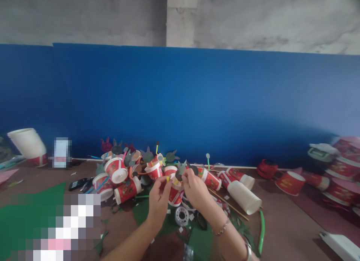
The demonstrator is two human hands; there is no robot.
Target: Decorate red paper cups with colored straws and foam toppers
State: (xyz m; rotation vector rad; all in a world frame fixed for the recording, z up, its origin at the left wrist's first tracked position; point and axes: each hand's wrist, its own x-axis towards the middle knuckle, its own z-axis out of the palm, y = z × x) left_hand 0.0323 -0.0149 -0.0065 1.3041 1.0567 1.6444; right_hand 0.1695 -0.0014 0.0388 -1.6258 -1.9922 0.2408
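Over the middle of the table, my left hand (159, 199) pinches a small yellow piece (168, 179), which looks like the end of a drinking straw. Close beside it, my right hand (194, 188) is closed at the fingertips on a grey paper cutout (180, 172) with pointed ears. Between and just below my hands stands a red paper cup (176, 198) with a pale rim; the fingers partly cover its top. Whether the yellow piece joins the cutout cannot be made out. A roll of clear tape (182, 216) lies in front of the cup.
Several red cups with paper animal heads crowd the left, including a tilted cup (128, 189). White stacked cups (244, 197) lie at right near a wooden stick (230, 204). Green paper (33, 208) covers the left. A blue panel (180, 103) stands behind. A white device (341, 246) sits front right.
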